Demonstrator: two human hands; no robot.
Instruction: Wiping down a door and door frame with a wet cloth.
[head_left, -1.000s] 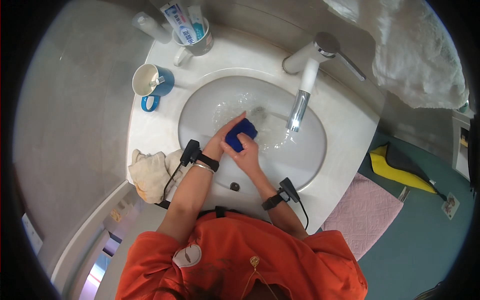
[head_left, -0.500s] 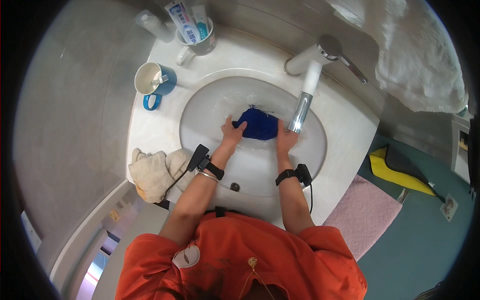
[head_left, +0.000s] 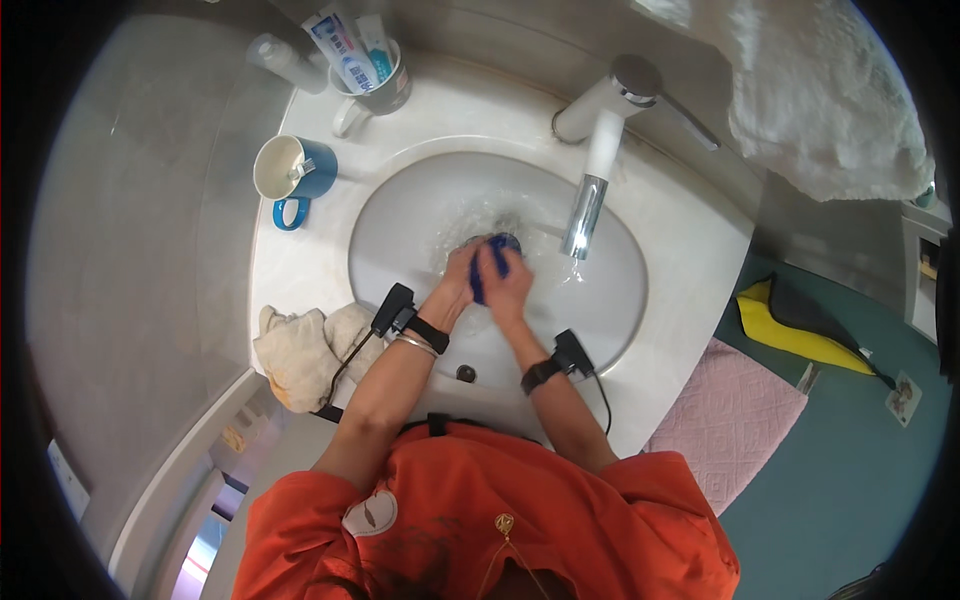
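Note:
A wet, dark blue cloth [head_left: 482, 283] is bunched between my two hands, low in the white oval sink [head_left: 395, 235]. My left hand [head_left: 460, 271] is closed around its left side. My right hand [head_left: 509, 283] presses against it from the right, its fingers curled over the top. Most of the cloth is hidden by the hands. Rippling, bubbly water lies around and just beyond them. To the right of my right hand, the faucet [head_left: 590, 205] points its chrome spout down into the basin, with water drops below its tip.
At the left of the counter stand a blue mug [head_left: 318, 172] and a cup [head_left: 388, 97] holding tubes, beside a clear bottle [head_left: 285, 62]. A crumpled beige towel [head_left: 292, 358] lies by my left forearm. A white towel [head_left: 820, 110] hangs at the upper right, above a pink mat [head_left: 735, 420].
My right hand has moved left to meet my left hand. The blue cloth, spread between them before, is now squeezed into a small bunch. The water looks more stirred.

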